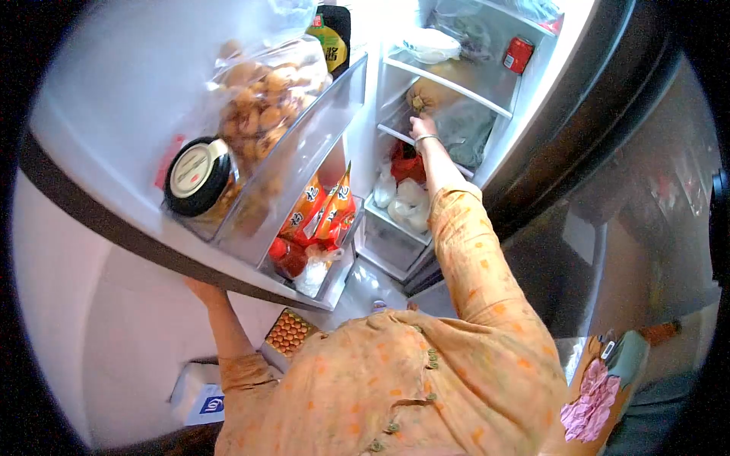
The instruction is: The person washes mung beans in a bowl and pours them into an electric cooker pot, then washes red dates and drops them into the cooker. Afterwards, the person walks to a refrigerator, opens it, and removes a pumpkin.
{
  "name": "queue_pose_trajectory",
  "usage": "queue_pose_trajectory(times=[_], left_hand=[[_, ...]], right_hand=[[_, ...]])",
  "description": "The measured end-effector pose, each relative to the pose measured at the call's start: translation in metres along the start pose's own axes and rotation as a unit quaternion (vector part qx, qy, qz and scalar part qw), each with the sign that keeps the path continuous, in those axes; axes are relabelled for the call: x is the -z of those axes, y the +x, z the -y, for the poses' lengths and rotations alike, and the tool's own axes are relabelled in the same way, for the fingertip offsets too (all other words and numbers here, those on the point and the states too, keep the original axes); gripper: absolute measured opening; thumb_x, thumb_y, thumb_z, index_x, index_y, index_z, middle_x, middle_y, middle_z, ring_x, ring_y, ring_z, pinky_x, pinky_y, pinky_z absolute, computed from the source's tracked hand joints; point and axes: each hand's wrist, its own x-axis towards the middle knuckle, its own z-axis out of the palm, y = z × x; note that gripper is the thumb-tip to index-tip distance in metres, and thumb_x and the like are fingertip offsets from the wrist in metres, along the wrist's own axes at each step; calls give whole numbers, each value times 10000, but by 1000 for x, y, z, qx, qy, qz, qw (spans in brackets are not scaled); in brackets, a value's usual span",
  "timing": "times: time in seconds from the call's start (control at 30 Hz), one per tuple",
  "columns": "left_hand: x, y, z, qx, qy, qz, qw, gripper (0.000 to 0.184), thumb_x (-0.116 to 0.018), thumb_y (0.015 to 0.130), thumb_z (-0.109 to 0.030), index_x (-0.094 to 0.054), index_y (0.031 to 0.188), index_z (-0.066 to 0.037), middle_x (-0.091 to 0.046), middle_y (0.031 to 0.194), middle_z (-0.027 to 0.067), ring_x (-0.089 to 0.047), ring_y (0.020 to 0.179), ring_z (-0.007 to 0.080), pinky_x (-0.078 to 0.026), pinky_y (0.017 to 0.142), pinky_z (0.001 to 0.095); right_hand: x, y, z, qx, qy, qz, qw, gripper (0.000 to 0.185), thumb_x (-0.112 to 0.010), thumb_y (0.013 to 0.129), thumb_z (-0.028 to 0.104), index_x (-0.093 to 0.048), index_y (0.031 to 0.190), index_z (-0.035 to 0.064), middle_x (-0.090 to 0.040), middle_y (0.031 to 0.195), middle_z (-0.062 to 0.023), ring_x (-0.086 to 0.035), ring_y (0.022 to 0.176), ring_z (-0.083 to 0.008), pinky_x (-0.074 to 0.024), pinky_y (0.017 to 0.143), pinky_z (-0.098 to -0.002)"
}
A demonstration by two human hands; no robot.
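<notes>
My right hand (421, 126) reaches into the open fridge, by the front of a middle shelf (449, 90). A round tan thing (433, 94) lies just beyond it, next to a bulky clear plastic bag (468, 131). The fingers are bent, and whether they hold anything is too small to tell. My left hand (199, 289) is at the lower edge of the open fridge door (152, 258), its fingers mostly hidden behind the door. White bags (409, 205) and a red bag (406, 163) lie below my right hand.
Door shelves hold a bag of round brown food (262, 106), a black-lidded jar (196, 175), orange packets (331, 209) and a red-capped bottle (287, 257). A red can (518, 55) stands at the upper right. A tray of eggs (289, 332) sits below the door.
</notes>
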Motion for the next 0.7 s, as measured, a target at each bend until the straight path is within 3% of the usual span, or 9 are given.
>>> queue_pose_trajectory(times=[0.07,0.17,0.27,0.37,0.47,0.53,0.6,0.63,0.7], left_hand=[[7,3,9,14,-31,-5,999,418,-495,821,-282,-488,1107,22,-503,1132,187,-478,1034,297,-380,862,379],[6,5,19,9,-61,-19,998,422,-496,823,-262,-469,1131,25,-495,1142,189,-473,1042,300,-379,869,381],[4,5,26,5,-73,-40,996,428,-497,825,-241,-450,1154,28,-487,1152,190,-468,1050,304,-378,876,383],[3,8,35,-7,-92,-67,994,437,-498,827,-220,-430,1178,31,-479,1162,192,-463,1057,307,-377,884,385],[5,9,32,-69,-67,-152,984,449,-498,828,-199,-411,1202,34,-472,1172,193,-457,1065,311,-376,891,387],[3,-4,-45,-120,132,-328,928,370,-462,847,-173,-422,1148,38,-492,1090,171,-492,969,256,-409,852,335],[18,-35,-89,-259,112,-401,871,258,-454,852,-202,-480,991,14,-513,960,158,-509,861,237,-458,741,343],[7,-59,-117,-250,-167,-255,919,223,-452,850,-221,-494,904,-9,-521,887,139,-512,782,224,-461,672,339],[-73,-90,-177,-454,-152,-110,871,238,-457,841,-266,-517,732,-63,-536,711,87,-520,617,202,-450,527,320]], right_hand=[[17,-23,11,-117,111,16,987,465,-535,798,111,-390,1241,91,-341,1309,-115,-392,1118,-291,-443,804,-387],[43,28,-44,-129,157,-58,978,440,-550,783,112,-423,1205,111,-397,1263,-123,-451,1062,-272,-445,802,-383],[87,92,-86,70,122,-215,966,378,-597,747,166,-536,1058,-41,-578,1031,-192,-578,879,-278,-456,803,-342],[72,39,-21,-31,-22,-412,910,420,-588,744,185,-480,1057,-74,-514,1124,-232,-507,1031,-354,-402,888,-404],[58,37,3,-166,-47,-348,921,442,-590,759,236,-479,1040,-86,-507,1108,-263,-505,1042,-358,-413,876,-389],[54,83,-31,-135,-225,-316,912,419,-547,804,280,-484,1027,-69,-555,972,-239,-579,858,-350,-496,689,-379],[54,68,-9,-174,262,-168,934,491,-512,823,406,-487,1032,-38,-556,809,-187,-570,620,-291,-482,476,-374],[54,67,-7,-175,259,-163,936,491,-512,823,406,-487,1032,-38,-556,809,-187,-570,620,-291,-482,476,-374],[56,72,-6,-148,268,-146,941,717,-544,735,590,-433,1179,38,-547,860,-133,-541,694,-295,-479,674,-461]])
